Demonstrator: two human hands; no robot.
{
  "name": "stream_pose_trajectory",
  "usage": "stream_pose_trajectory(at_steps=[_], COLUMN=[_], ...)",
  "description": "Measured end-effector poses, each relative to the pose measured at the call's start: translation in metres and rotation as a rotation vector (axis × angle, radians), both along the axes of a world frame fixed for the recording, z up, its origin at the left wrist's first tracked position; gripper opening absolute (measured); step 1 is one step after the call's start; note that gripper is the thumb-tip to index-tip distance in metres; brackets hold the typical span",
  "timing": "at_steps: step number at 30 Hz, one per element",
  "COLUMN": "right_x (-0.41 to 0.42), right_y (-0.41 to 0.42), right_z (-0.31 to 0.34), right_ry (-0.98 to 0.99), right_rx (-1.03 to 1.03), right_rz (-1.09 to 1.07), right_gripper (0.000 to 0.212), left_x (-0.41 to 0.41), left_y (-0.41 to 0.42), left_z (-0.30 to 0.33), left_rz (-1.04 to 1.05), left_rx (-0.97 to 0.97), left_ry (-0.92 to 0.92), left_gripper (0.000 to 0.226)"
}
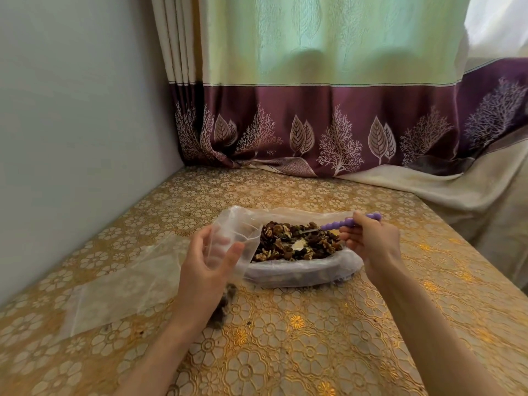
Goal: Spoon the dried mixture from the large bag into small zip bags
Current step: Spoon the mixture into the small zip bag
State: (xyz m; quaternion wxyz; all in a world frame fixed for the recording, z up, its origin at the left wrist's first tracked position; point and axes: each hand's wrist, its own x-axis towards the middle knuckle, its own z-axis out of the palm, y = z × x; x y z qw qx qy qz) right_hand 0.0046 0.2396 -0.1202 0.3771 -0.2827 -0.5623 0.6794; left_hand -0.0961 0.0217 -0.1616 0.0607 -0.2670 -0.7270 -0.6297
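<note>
A large clear bag (300,274) lies open on the table, full of brown dried mixture (297,242) with walnut pieces. My right hand (368,241) grips a spoon by its purple beaded handle (348,222); the metal bowl of the spoon is down in the mixture. My left hand (210,258) holds a small clear zip bag (228,238) upright at the large bag's left edge, thumb and fingers curled round it. The small bag's lower part, holding some dark mixture (224,307), hangs below my left wrist.
Flat clear plastic bags (120,284) lie on the gold floral tablecloth (314,338) to the left. A grey wall runs along the left edge. A green and purple curtain (314,124) hangs behind the table and drapes over its far right.
</note>
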Motion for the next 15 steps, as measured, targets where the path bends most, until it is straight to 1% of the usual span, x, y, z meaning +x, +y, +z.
stream_pose_trajectory(at_steps=[6, 9, 13, 15], right_x=[0.001, 0.004, 0.005, 0.004], right_y=[-0.009, -0.020, -0.041, -0.053], right_z=[0.015, 0.028, 0.039, 0.040], right_ry=[0.109, 0.187, 0.245, 0.256], right_rx=[-0.006, 0.027, 0.118, 0.218], right_rz=[0.035, 0.100, 0.231, 0.287], right_gripper=[0.027, 0.030, 0.030, 0.029], left_x=[0.000, -0.001, -0.002, -0.002], left_y=[0.001, 0.001, 0.001, 0.001], left_z=[-0.001, -0.001, -0.001, -0.001], left_rz=[-0.019, -0.012, -0.013, -0.008], left_rx=[-0.015, -0.016, -0.013, -0.003], left_ry=[0.010, 0.022, 0.020, 0.013], left_gripper=[0.064, 0.062, 0.062, 0.065])
